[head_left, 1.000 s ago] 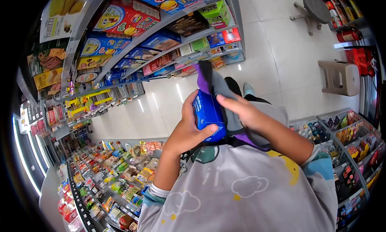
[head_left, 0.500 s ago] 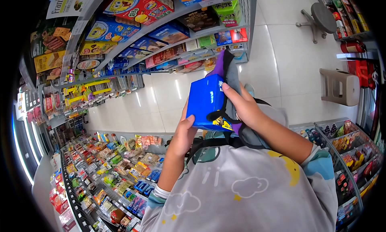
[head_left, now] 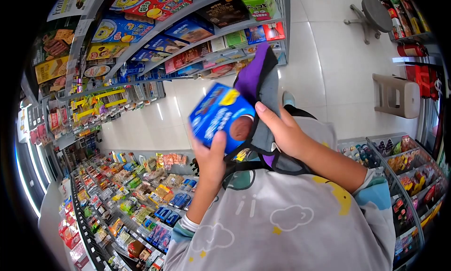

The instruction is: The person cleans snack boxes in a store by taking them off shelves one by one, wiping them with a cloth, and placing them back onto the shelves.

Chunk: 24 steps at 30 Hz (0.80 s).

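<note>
My left hand (head_left: 210,157) grips a blue snack box (head_left: 213,112) by its lower left corner, thumb on the face. The box is tilted and partly blurred; a round brown biscuit picture and a yellow patch show on it. My right hand (head_left: 287,134) is closed on a purple and grey cloth item (head_left: 251,76) with black edging, its thumb lying along the grey side. The cloth rises to a point beside the box, and black straps run below it, near my shirt. Whether the box touches the cloth I cannot tell.
Shelves of boxed snacks (head_left: 188,29) stand ahead and to the left. Below left is a wide display of packaged goods (head_left: 141,191). A beige stool (head_left: 397,95) and a round grey wheeled stool (head_left: 376,19) stand on the tiled floor at right, by baskets of goods (head_left: 408,170).
The box has turned and tilted in my left hand, moving left so its printed face shows. My right hand has come off the box and keeps the cloth, whose purple side shows more.
</note>
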Available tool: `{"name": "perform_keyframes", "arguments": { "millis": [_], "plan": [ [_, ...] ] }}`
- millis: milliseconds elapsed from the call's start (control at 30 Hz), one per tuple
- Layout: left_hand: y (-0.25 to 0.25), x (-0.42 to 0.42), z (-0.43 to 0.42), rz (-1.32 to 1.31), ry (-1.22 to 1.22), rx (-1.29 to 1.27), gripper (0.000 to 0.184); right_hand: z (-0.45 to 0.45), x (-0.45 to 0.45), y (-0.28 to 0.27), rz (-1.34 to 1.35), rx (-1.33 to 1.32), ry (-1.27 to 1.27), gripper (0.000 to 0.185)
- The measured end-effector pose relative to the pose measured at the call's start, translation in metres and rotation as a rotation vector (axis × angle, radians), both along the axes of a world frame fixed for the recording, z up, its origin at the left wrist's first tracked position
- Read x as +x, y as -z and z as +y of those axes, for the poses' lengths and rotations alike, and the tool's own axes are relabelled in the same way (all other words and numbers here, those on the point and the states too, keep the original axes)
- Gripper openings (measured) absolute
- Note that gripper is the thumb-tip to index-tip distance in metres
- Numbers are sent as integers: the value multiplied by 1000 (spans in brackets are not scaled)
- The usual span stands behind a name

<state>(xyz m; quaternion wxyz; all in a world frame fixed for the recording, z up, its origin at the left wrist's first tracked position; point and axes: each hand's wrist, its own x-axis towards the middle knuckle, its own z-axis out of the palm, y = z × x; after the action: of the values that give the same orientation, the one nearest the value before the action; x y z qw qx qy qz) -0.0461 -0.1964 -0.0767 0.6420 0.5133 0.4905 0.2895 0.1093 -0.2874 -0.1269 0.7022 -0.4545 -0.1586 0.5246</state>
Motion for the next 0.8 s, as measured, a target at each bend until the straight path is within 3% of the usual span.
{"name": "perform_keyframes", "arguments": {
  "millis": [67,100,133,200,267,333,433,467,533,567,600,633,667,700,800],
  "plan": [
    [0,-12,-4,3,114,220,97,-4,5,-9,655,-84,-252,51],
    [-4,-14,-5,101,187,334,109,-6,3,-12,673,-76,-191,53],
    [1,-17,-3,41,291,418,112,-7,2,-2,775,-17,-184,53],
    [-10,-13,-1,164,526,625,112,-9,17,-4,839,-56,-268,49],
    [-4,-12,4,145,641,765,113,-8,24,-12,485,-265,-275,43],
    [3,-17,5,110,659,677,110,-9,26,-10,408,-175,-315,49],
    [8,-25,10,210,707,709,108,-10,28,-28,240,-240,-373,53],
    [10,-27,10,211,705,709,108,-10,29,-38,16,-151,-420,60],
    [8,-25,10,290,677,704,109,-11,16,-42,-830,-109,-320,65],
    [-1,-23,6,339,618,658,94,-9,8,-44,-830,-110,-321,65],
    [0,-23,10,337,614,657,94,-6,0,-47,-1052,-86,-328,66],
    [2,-20,18,452,779,619,87,-3,-6,-50,-1279,-56,-334,67],
    [3,-19,25,566,938,581,80,0,-12,-55,-1293,-47,-340,67],
    [16,-34,21,496,934,865,72,1,-17,-61,-1280,21,-398,68],
    [32,-51,14,696,1035,1019,74,9,-17,-75,-1263,148,-506,73]
  ]
}}
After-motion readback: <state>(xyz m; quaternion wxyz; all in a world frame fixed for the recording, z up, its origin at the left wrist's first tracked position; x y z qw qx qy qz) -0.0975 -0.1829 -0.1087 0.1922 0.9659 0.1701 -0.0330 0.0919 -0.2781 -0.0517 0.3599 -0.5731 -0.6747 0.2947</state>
